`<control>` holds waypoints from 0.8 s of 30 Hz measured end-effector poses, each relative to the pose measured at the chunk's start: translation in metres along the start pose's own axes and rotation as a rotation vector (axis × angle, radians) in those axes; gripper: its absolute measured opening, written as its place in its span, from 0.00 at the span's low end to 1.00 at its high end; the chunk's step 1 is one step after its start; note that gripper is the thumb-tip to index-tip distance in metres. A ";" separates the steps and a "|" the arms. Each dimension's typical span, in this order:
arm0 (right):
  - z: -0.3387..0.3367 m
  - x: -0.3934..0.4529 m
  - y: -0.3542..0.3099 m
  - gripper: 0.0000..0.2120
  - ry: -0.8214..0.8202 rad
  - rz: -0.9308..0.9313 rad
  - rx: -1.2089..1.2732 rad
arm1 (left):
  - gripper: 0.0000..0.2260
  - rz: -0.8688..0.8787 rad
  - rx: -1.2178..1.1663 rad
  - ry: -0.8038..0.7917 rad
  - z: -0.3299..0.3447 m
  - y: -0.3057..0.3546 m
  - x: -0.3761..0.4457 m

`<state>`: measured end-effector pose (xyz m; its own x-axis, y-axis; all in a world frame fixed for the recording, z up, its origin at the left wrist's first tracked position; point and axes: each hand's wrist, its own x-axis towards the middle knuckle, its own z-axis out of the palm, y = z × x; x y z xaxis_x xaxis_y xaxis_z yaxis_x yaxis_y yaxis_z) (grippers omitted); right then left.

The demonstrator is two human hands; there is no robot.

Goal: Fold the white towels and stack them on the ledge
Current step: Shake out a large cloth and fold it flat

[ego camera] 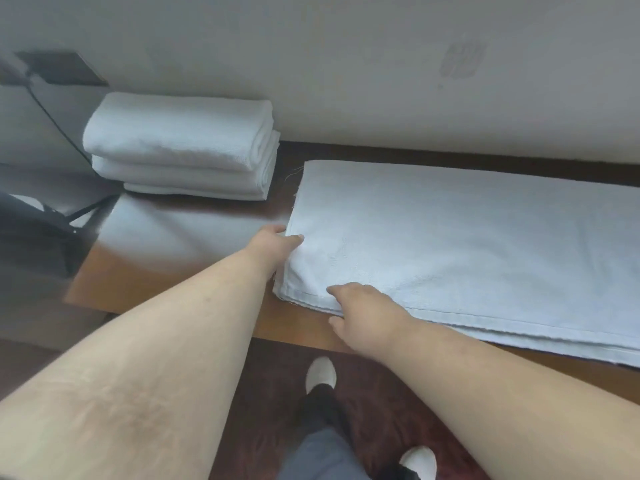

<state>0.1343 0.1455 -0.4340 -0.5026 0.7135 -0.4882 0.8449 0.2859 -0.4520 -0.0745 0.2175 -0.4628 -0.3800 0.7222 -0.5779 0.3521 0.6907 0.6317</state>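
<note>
A white towel (450,244), folded lengthwise into a long strip, lies flat on the brown wooden ledge (166,271) and runs off to the right. My left hand (277,242) pinches its left edge, thumb on top. My right hand (360,308) grips the near left corner, fingers on top and thumb under the front hem. A stack of three folded white towels (180,147) stands at the back left of the ledge, against the wall.
A pale wall (346,64) rises right behind the ledge. A dark panel (59,69) and a black cable (59,123) sit at the far left, above dark objects (34,230). Below the ledge are dark floor and my two white shoes (320,375).
</note>
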 end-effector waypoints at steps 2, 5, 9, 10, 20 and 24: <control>-0.014 0.020 -0.003 0.25 0.023 0.038 0.034 | 0.28 0.033 -0.015 -0.019 -0.002 0.013 0.018; -0.031 0.054 -0.007 0.24 0.085 0.097 0.086 | 0.27 0.160 -0.002 0.000 -0.004 0.041 0.055; -0.036 0.090 -0.010 0.22 0.153 0.159 0.144 | 0.25 0.263 -0.022 -0.010 0.005 0.073 0.101; -0.037 0.096 -0.010 0.21 0.155 0.168 0.148 | 0.25 0.286 -0.005 -0.021 0.008 0.079 0.111; -0.042 0.110 -0.002 0.12 0.185 0.211 0.106 | 0.17 0.448 -0.273 0.005 0.020 0.121 0.150; -0.040 0.113 0.005 0.13 0.116 0.259 0.083 | 0.23 0.431 -0.212 -0.020 0.026 0.127 0.167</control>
<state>0.0896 0.2529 -0.4615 -0.2438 0.8258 -0.5085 0.9221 0.0349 -0.3854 -0.0709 0.4264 -0.4926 -0.2206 0.9432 -0.2485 0.2909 0.3068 0.9062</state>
